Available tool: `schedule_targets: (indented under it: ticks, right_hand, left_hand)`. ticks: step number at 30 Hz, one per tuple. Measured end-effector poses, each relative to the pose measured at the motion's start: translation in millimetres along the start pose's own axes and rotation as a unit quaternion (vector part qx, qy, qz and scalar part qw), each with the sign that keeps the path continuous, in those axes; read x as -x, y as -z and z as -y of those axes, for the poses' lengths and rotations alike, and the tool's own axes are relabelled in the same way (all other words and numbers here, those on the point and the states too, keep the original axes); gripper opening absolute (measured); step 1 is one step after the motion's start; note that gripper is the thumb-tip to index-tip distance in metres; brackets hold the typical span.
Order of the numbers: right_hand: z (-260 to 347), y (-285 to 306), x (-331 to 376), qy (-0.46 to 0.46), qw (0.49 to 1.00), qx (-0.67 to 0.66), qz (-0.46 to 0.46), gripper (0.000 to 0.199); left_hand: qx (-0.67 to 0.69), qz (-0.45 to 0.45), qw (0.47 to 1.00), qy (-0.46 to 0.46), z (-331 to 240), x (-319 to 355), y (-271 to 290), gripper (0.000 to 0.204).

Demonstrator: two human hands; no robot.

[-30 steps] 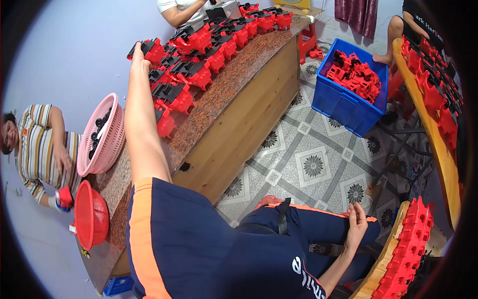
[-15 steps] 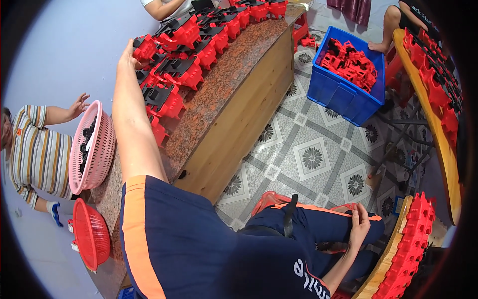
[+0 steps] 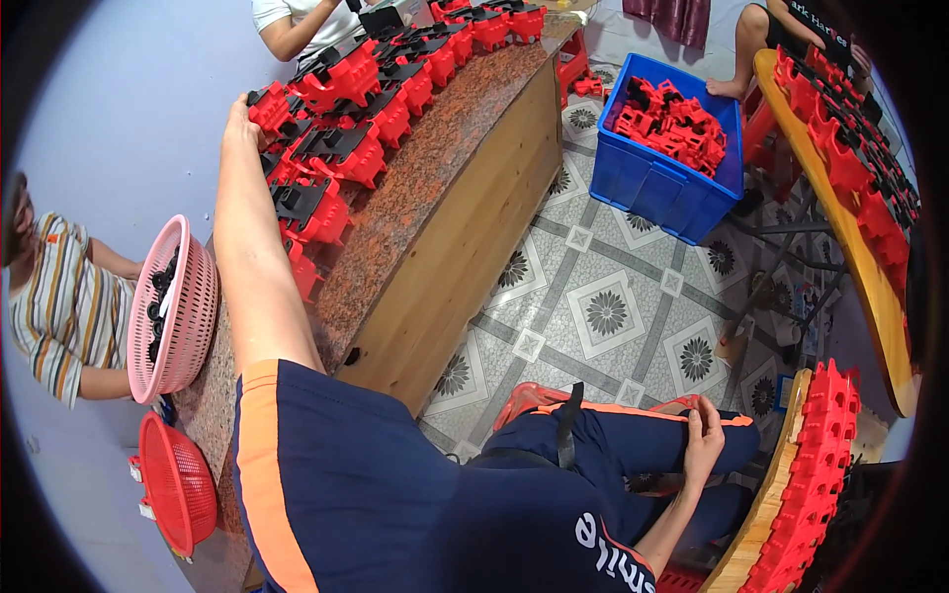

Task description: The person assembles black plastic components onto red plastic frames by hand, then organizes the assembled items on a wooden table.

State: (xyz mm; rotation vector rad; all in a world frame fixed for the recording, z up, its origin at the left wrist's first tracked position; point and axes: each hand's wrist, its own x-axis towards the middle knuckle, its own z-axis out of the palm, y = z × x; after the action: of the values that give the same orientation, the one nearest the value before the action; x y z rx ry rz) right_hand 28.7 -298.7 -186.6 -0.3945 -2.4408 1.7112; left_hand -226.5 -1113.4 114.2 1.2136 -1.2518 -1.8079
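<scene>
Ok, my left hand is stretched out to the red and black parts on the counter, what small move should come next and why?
Probably close the left hand on the nearest red and black part and draw it back. That hand rests against the part at the row's edge without clearly gripping it, while the right hand lies idle on the lap.

The left arm stretches straight out and away from the body, bare below a short dark sleeve with an orange stripe. The left hand (image 3: 239,117) lies at full reach, fingers hidden from view. The right arm bends at the elbow; the right hand (image 3: 703,442) rests flat on the thigh, fingers together.
</scene>
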Motion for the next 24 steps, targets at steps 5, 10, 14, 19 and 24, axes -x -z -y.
schedule_targets:
  ticks: [5, 10, 14, 19, 24]
  right_hand:
    - [5.3, -5.5, -0.3, 0.020, 1.000, 0.021, 0.008, 0.030]
    - [4.1, -2.7, 0.5, 0.038, 0.998, 0.050, -0.004, 0.029]
    - [7.7, -10.1, -0.3, 0.054, 0.997, 0.060, 0.005, 0.028]
    - [11.6, -1.8, 10.3, 0.048, 0.992, 0.111, -0.026, 0.028]
    - [19.1, -15.9, 3.2, 0.117, 0.985, 0.120, -0.043, 0.024]
  left_hand:
    - [0.127, 0.049, 0.979, -0.155, -17.7, -54.3, 17.2, 0.046]
    - [0.071, 0.058, 0.991, -0.096, 6.4, -43.9, 11.4, 0.046]
    - [-0.025, 0.083, 0.996, -0.031, -10.7, -21.2, 34.9, 0.051]
    - [-0.002, 0.039, 0.999, -0.023, 30.2, 3.4, -3.0, 0.050]
    - [0.366, -0.243, 0.875, -0.204, -105.3, -163.5, 30.4, 0.091]
